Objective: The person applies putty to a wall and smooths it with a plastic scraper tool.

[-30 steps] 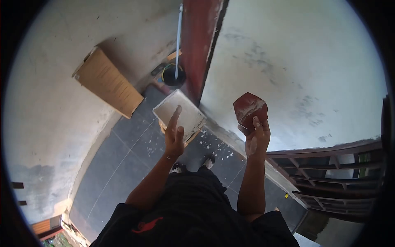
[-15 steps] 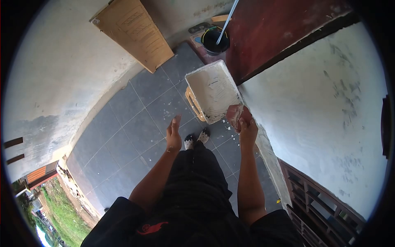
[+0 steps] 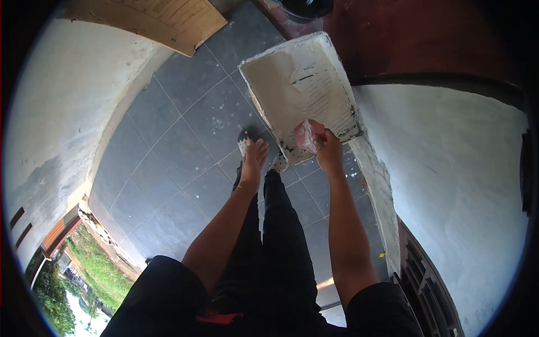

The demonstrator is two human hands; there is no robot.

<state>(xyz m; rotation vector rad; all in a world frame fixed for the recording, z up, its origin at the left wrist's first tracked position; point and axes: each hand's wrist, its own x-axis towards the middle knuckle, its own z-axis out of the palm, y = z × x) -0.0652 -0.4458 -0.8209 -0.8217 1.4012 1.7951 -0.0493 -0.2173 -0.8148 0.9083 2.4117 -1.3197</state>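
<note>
My right hand (image 3: pixel 330 151) is closed on a flat, reddish piece (image 3: pixel 306 135) smeared with white; its exact kind does not show. The piece overlaps the near end of a white-caked paint tray (image 3: pixel 275 84) in this view. Pale paint covers the tray's floor, with dark streaks on its ribbed part. To the left of the tray, my left hand (image 3: pixel 256 160) has its fingers stretched out and holds nothing. It hangs above one of my dotted shoes, partly hiding it.
Grey floor tiles (image 3: pixel 185 135) carry white paint spots. A cardboard sheet (image 3: pixel 163 22) leans at the upper left wall. Beyond the tray are a black bucket (image 3: pixel 306 7) and a dark red surface (image 3: pixel 410 45). A pale wall (image 3: pixel 449 168) rises on the right, with a dark slatted frame (image 3: pixel 429 281) below.
My right hand has brought the reddish piece over the tray's near end. My left hand has moved right, closer to the tray. The view has tilted down and come nearer the tray.
</note>
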